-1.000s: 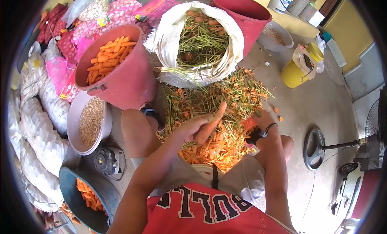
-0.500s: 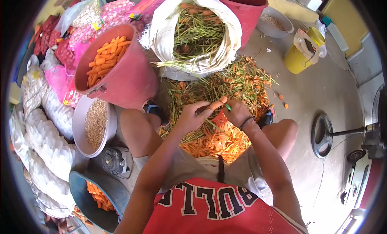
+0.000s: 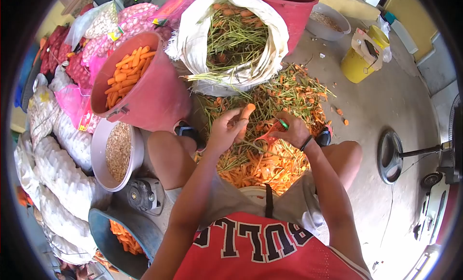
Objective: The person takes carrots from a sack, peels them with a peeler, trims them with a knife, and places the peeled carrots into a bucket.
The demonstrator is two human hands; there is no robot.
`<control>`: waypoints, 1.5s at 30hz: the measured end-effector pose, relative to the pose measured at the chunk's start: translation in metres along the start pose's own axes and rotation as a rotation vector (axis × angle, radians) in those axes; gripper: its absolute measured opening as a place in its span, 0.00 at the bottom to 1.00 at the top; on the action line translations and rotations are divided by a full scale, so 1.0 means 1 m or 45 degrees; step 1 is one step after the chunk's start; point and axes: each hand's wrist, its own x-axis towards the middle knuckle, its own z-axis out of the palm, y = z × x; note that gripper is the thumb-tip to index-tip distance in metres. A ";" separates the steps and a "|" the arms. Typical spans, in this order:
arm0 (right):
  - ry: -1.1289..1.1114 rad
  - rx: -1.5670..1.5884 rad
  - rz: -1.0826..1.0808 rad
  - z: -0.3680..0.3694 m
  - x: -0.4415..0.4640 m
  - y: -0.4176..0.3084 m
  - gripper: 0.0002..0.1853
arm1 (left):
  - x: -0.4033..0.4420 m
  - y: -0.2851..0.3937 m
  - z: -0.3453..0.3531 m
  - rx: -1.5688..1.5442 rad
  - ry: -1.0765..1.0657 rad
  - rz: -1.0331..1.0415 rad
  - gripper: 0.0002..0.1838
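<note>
Red tub [image 3: 159,99], carrot-filled, toward the floor's [image 3: 366,111] left edge. Left hand [image 3: 225,130]: grip closed around one carrot [image 3: 247,114], tilted, tip exposed, above heaped peelings [image 3: 263,169]. Green-ended tool [image 3: 283,123], probably a peeler, mostly covered, apart from the carrot; right hand's [image 3: 295,130] grip closed on it. Yellow bucket [image 3: 354,70], toward the floor's far right corner.

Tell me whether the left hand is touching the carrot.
Touching: the head view shows the left hand closed around the carrot, whose upper end sticks out.
</note>
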 end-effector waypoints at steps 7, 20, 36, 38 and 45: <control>0.244 0.100 -0.177 0.005 0.002 0.000 0.33 | 0.009 0.002 0.011 -0.879 0.258 -0.195 0.25; 0.663 -0.016 -0.139 -0.021 0.033 -0.002 0.25 | -0.017 -0.002 0.019 -0.841 -0.178 -0.666 0.22; 0.578 0.151 -0.161 -0.013 0.018 -0.014 0.26 | -0.007 -0.015 0.013 -1.089 -0.198 -0.642 0.22; 0.401 0.249 -0.414 0.012 0.007 -0.030 0.25 | 0.002 -0.012 0.018 -1.110 -0.145 -0.642 0.20; 0.624 -0.086 -0.380 -0.007 0.027 0.002 0.26 | -0.020 0.014 0.023 -0.733 -0.150 -0.776 0.23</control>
